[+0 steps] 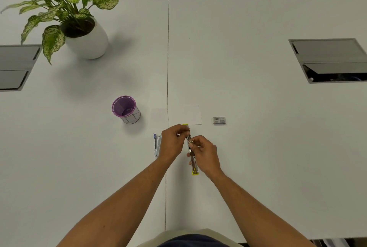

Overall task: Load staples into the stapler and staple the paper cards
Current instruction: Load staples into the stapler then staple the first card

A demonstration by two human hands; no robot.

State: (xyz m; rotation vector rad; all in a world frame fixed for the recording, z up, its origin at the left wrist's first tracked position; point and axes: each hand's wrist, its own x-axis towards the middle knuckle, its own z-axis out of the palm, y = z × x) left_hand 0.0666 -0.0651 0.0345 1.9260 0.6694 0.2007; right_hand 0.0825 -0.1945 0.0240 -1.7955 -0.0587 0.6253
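A yellow stapler (193,164) is swung open lengthwise on the white table, its far end under my fingers. My left hand (173,141) grips the far yellow end. My right hand (204,152) pinches something small over the metal channel in the middle; I cannot tell what it is. Two white paper cards (191,114) lie just beyond the hands. A small grey staple box (219,120) sits to the right of the cards. A second, silver and blue stapler (157,144) lies left of my left hand.
A purple mesh pen cup (126,109) stands left of the cards. A potted plant (79,28) stands at the far left. Grey cable hatches (329,59) are set into the table at the right and left edges.
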